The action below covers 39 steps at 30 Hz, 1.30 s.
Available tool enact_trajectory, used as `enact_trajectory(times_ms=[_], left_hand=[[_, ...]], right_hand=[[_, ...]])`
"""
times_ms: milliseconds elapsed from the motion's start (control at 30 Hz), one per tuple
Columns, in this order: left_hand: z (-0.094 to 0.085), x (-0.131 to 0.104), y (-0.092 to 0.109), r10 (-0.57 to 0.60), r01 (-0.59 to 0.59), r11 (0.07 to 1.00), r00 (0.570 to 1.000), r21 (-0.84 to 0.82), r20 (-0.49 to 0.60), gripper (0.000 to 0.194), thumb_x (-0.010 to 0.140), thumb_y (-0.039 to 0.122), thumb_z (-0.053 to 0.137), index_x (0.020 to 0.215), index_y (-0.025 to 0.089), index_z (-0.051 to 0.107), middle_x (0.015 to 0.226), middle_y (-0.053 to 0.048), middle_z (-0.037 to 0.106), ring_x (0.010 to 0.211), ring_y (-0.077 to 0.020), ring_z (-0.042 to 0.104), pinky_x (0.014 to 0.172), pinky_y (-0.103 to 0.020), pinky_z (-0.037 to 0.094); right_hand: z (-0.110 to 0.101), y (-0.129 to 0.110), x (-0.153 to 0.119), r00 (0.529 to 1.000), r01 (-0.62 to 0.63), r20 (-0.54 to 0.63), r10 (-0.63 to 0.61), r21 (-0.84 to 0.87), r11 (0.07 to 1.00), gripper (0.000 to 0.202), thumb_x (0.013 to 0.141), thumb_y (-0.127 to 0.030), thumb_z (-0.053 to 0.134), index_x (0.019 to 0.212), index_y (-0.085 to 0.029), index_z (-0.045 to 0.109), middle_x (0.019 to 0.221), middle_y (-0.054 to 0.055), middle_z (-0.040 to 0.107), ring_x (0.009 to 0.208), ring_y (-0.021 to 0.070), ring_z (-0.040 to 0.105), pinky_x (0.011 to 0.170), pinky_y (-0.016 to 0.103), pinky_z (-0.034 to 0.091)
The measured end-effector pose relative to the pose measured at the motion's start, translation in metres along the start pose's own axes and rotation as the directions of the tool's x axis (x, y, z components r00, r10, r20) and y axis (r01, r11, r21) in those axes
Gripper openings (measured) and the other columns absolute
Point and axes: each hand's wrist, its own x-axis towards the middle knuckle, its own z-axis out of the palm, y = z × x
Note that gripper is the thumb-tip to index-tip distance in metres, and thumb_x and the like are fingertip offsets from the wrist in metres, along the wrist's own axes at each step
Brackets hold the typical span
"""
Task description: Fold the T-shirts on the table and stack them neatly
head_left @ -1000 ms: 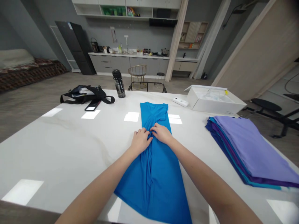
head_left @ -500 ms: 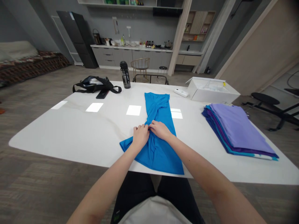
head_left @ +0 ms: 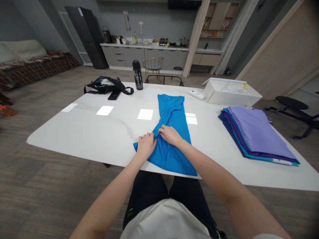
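Observation:
A blue garment [head_left: 174, 116] lies lengthwise on the white table [head_left: 112, 129], bunched and creased around its middle, its lower edge close to the table's front edge. My left hand [head_left: 146, 144] is on the garment's left side, fingers curled down and closed on the fabric. Just right of it, my right hand [head_left: 169, 133] pinches a raised fold near the garment's centre. The fingertips of both hands are partly hidden by the hands and cloth. A small gap separates the two hands.
Folded purple and blue cloths [head_left: 259, 132] are stacked at the right. Behind them stand a white box [head_left: 229, 94] and a white remote-like object [head_left: 196, 95]. A black bottle [head_left: 138, 75], a black bag [head_left: 104, 85] and a phone [head_left: 114, 95] lie towards the back left.
My left hand has shifted slightly left and down from my right hand, opening a small gap. The garment's left part is drawn out smoother between them. The camera view has shifted a little.

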Motion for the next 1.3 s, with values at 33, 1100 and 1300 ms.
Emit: enact_trajectory(times_ms=[33, 1100, 1300], left_hand=[[-0.001, -0.002, -0.003, -0.005, 0.005, 1.000, 1.000, -0.001, 0.010, 0.026, 0.102, 0.033, 0.041, 0.116, 0.020, 0.059, 0.112, -0.014, 0.069, 0.108, -0.0306, 0.065, 0.091, -0.045, 0.042], [0.013, -0.095, 0.026, 0.228, -0.322, 0.906, 0.918, -0.275, -0.323, 0.012, 0.101, 0.022, 0.050, 0.103, 0.021, 0.062, 0.099, -0.005, 0.071, 0.092, -0.0222, 0.064, 0.089, -0.040, 0.044], [0.013, -0.102, 0.037, 0.219, -0.303, 0.911, 0.930, -0.281, -0.294, 0.035, 0.095, 0.036, 0.063, 0.126, 0.020, 0.057, 0.119, -0.010, 0.069, 0.109, -0.0266, 0.063, 0.092, -0.042, 0.044]], right_hand=[[-0.001, -0.001, 0.000, 1.000, 0.002, -0.010, -0.002, 0.005, 1.000, 0.023, 0.102, -0.021, 0.049, 0.113, -0.023, 0.069, 0.111, 0.007, 0.063, 0.102, 0.0204, 0.062, 0.082, 0.029, 0.040], [0.022, -0.020, -0.145, 0.961, 0.017, -0.277, 0.018, 0.122, 0.992, 0.035, 0.095, -0.021, 0.062, 0.130, -0.022, 0.062, 0.112, 0.010, 0.065, 0.100, 0.0247, 0.060, 0.083, 0.036, 0.042], [0.020, -0.039, -0.157, 0.932, 0.009, -0.363, 0.026, 0.094, 0.995, 0.015, 0.102, -0.021, 0.054, 0.107, -0.020, 0.068, 0.098, 0.008, 0.069, 0.091, 0.0218, 0.062, 0.079, 0.036, 0.041]])
